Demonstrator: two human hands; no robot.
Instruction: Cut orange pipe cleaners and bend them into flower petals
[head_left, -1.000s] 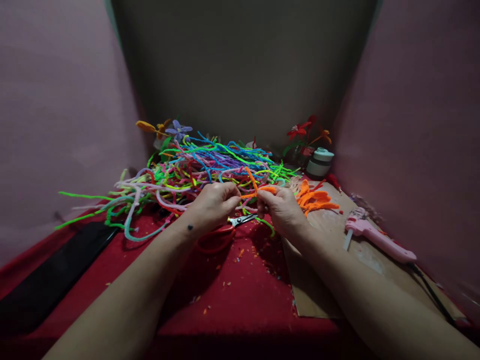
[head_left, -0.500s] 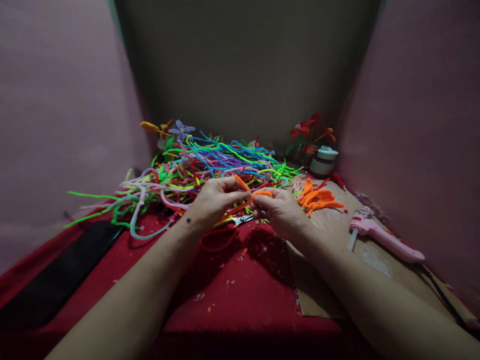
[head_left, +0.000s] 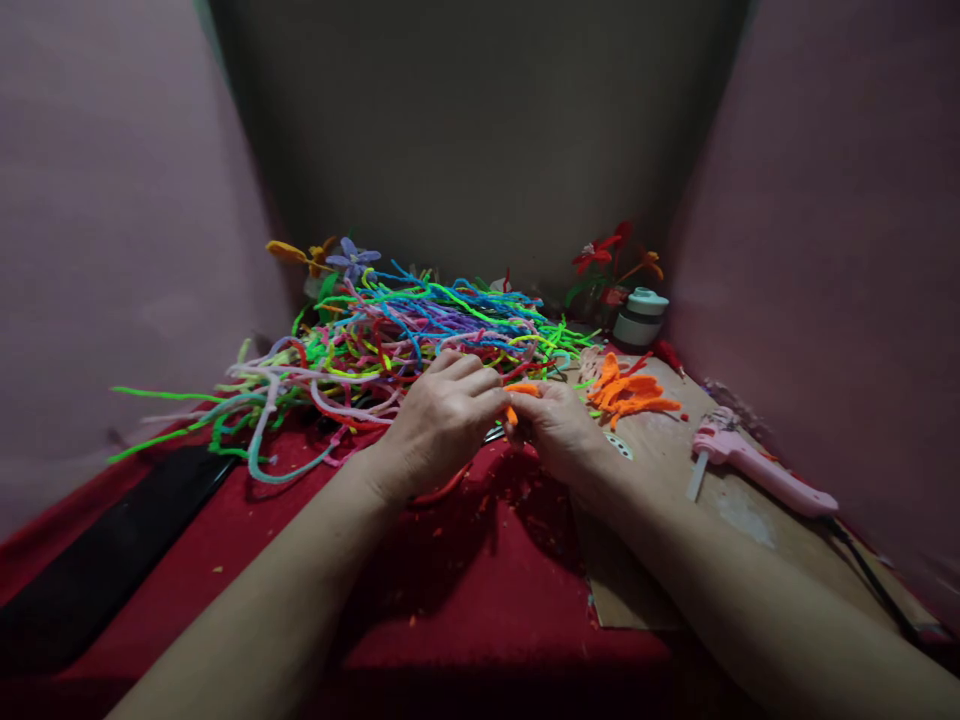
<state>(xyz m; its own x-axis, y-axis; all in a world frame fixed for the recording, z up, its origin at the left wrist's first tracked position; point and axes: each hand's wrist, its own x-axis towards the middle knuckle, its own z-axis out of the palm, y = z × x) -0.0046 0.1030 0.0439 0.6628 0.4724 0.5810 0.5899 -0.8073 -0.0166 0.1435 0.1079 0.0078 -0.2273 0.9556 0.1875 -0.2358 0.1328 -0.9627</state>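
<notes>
Between my two hands is an orange pipe cleaner [head_left: 523, 389], bent and partly hidden by my fingers. My left hand [head_left: 452, 408] is closed on it, the back of the hand turned up. From the other side my right hand [head_left: 559, 425] pinches it, with a short orange end showing below the fingertips. Under the hands lie scissors [head_left: 495, 433], mostly covered, with only a bit of blade and red handle visible. To the right of my right hand rests a bundle of orange pipe cleaner pieces [head_left: 634, 390].
A tangled heap of coloured pipe cleaners [head_left: 442, 320] spreads behind my hands. Pipe-cleaner flowers [head_left: 352, 260] stand at the back. A pink glue gun [head_left: 765, 470] lies on a board [head_left: 637, 590] at right, near a lidded jar [head_left: 641, 318]. A black flat object [head_left: 127, 550] lies left.
My left hand has rolled over, its back now up and fingers curled in. The orange pipe cleaner's raised end is no longer visible. A pale dotted disc shows beside my right wrist.
</notes>
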